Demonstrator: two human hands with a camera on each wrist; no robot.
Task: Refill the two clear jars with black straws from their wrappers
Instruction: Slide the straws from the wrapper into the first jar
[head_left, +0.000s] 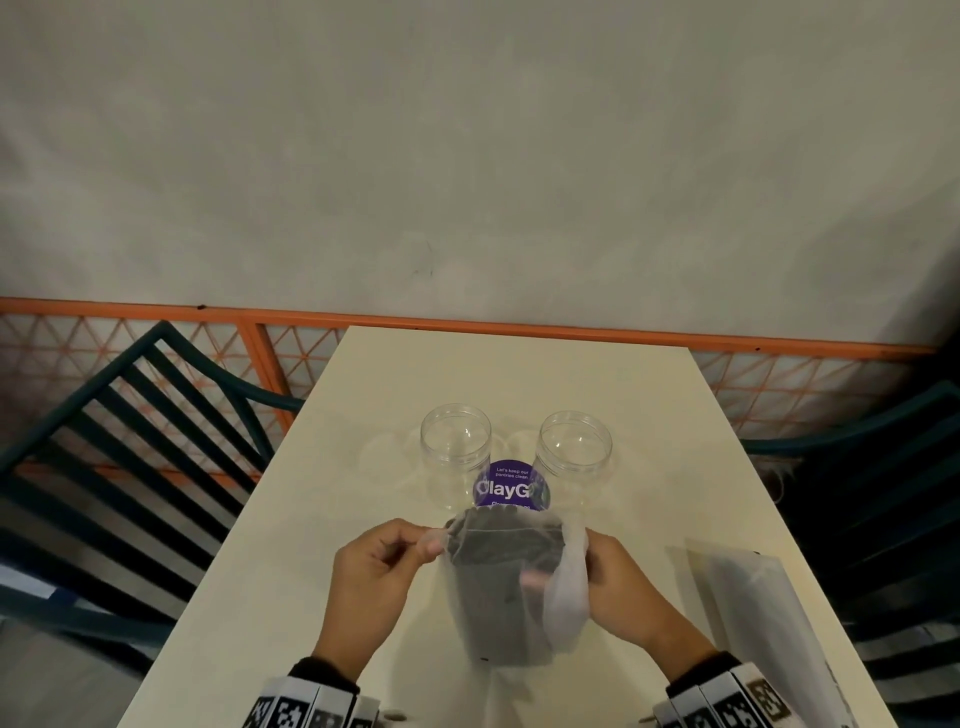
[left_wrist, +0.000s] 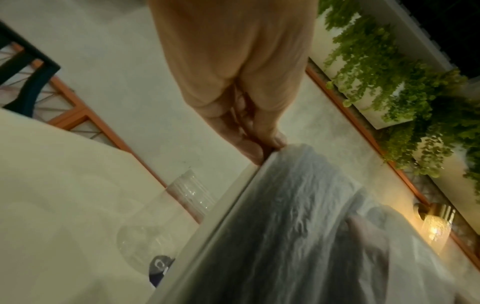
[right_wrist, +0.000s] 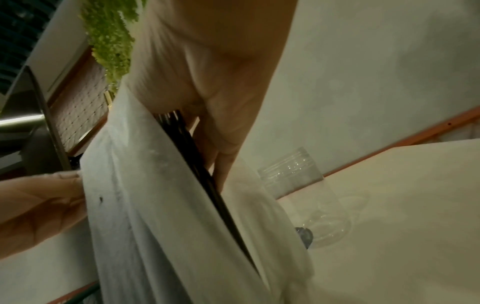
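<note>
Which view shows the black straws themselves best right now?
Right wrist: the black straws show bare through the wrapper's opened side. Head shows them only as a dark mass behind film; left wrist shows grey blur.

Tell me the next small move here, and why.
Probably pull the straws out of the wrapper. The left hand pinches the wrapper's open top edge, the right hand holds the other side with fingers reaching in beside the straws, and both jars stand open and empty just beyond.
</note>
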